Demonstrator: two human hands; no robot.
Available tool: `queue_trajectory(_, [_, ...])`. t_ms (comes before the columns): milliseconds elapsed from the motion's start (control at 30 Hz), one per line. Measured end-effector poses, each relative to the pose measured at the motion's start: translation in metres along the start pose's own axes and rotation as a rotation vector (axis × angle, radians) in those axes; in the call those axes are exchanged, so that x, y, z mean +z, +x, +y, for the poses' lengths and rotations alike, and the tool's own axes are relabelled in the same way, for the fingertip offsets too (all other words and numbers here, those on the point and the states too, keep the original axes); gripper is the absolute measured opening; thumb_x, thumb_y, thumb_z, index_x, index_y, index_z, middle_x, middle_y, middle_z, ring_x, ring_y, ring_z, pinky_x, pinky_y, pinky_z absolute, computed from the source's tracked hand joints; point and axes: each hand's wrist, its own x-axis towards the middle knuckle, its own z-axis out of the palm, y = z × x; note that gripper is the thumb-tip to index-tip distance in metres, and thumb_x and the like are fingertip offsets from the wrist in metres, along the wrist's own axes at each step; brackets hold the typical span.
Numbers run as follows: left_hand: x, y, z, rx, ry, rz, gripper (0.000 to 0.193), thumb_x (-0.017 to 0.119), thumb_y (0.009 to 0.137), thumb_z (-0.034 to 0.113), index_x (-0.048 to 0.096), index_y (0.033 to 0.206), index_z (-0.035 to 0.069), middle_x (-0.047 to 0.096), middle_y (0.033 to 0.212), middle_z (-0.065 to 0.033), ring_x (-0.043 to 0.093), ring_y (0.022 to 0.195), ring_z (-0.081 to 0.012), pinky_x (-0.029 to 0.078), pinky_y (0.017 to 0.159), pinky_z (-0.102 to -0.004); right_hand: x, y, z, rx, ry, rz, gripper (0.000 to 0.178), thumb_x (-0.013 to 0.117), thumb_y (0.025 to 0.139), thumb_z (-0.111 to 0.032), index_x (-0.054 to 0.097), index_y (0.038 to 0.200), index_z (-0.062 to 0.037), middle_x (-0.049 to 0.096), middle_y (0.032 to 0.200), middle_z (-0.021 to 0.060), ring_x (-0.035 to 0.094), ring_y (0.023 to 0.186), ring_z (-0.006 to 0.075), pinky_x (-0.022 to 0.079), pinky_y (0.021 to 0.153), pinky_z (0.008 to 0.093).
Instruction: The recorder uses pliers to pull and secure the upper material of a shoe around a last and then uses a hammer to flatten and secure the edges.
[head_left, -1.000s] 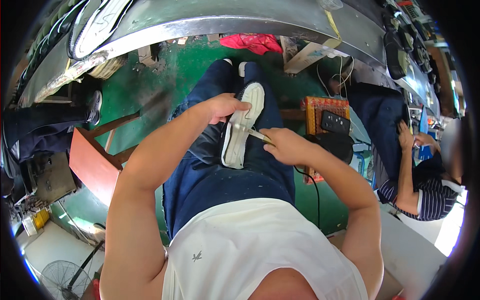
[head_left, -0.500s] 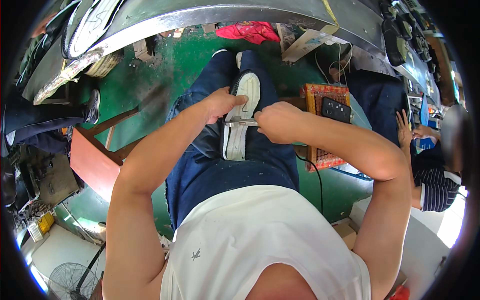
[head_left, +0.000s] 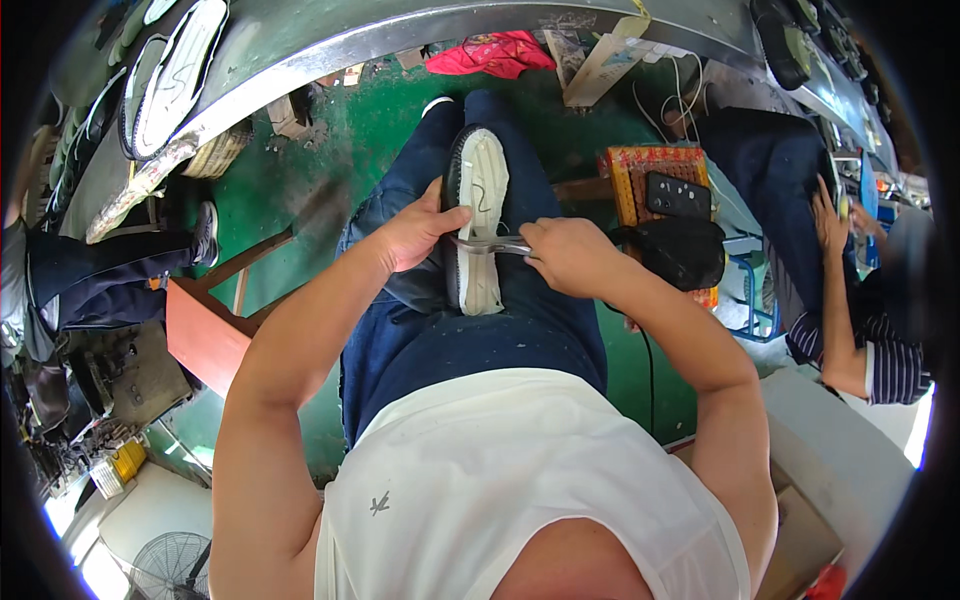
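Note:
A shoe (head_left: 483,185) lies bottom up along my thighs, its pale underside facing me and a dark edge showing on its left. My left hand (head_left: 418,230) grips the shoe's left side, with the thumb resting on the underside. Closed around the handles of metal pliers (head_left: 490,244) is my right hand (head_left: 570,255), just right of the shoe. The pliers lie crosswise over the shoe's middle, and their head reaches the left edge near my left thumb. Whether the jaws pinch any material is too small to tell.
Ahead curves a metal-edged workbench (head_left: 400,35) with more shoes (head_left: 180,80) on its left. At right, a beaded seat (head_left: 630,185) bears a black phone (head_left: 678,195) and a black bundle (head_left: 680,250). A co-worker's hand (head_left: 828,220) is farther right. An orange-red stool (head_left: 205,335) stands left.
Both hands have shifted slightly on the shoe, and the pliers' head now sits nearer my left thumb. My right forearm has dropped lower, and the black bundle shows beside the phone.

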Motion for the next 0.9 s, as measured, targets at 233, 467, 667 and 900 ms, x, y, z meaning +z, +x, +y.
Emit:
queue_trajectory(233, [0.012,0.006,-0.010,0.105,0.201,0.104,0.070,0.067,0.097,0.020,0.028,0.153,0.006,0.049,0.145,-0.0088,0.045,0.135,-0.0200,0.033,0.116,-0.0374,0.015,-0.025,-0.008,0.056,-0.094,0.078,0.023,0.066,0.090,-0.019,0.059,0.104,-0.0015,0.066,0.091,0.0165,0.068,0.087,0.0353,0.054,0.073,0.0448])
queue_trajectory(467, [0.026,0.002,-0.033,0.212,0.387,0.257,0.074,0.062,0.099,0.018,0.020,0.158,0.006,0.047,0.149,-0.0143,0.047,0.134,-0.0227,0.035,0.115,-0.0356,0.004,-0.027,-0.008,0.238,0.351,-0.290,0.028,0.062,0.096,-0.024,0.064,0.099,0.0031,0.069,0.096,0.0262,0.067,0.094,0.0446,0.052,0.084,0.0521])
queue_trajectory(667, [0.031,-0.016,-0.053,0.209,0.094,0.107,0.081,0.060,0.100,0.013,0.010,0.164,0.017,0.039,0.157,-0.0050,0.036,0.143,-0.0192,0.026,0.119,-0.0346,0.005,-0.031,-0.003,0.252,0.387,-0.312,0.024,0.060,0.096,-0.019,0.063,0.100,0.0041,0.069,0.095,0.0269,0.067,0.094,0.0442,0.053,0.083,0.0513])
queue_trajectory(900, [0.031,0.000,-0.069,0.307,-0.023,0.185,0.081,0.060,0.099,0.012,0.010,0.162,0.010,0.041,0.154,-0.0121,0.041,0.139,-0.0218,0.033,0.116,-0.0339,0.038,-0.058,-0.040,0.165,0.073,-0.047,0.021,0.061,0.083,-0.009,0.059,0.099,0.0046,0.068,0.090,0.0225,0.069,0.082,0.0387,0.057,0.074,0.0452])
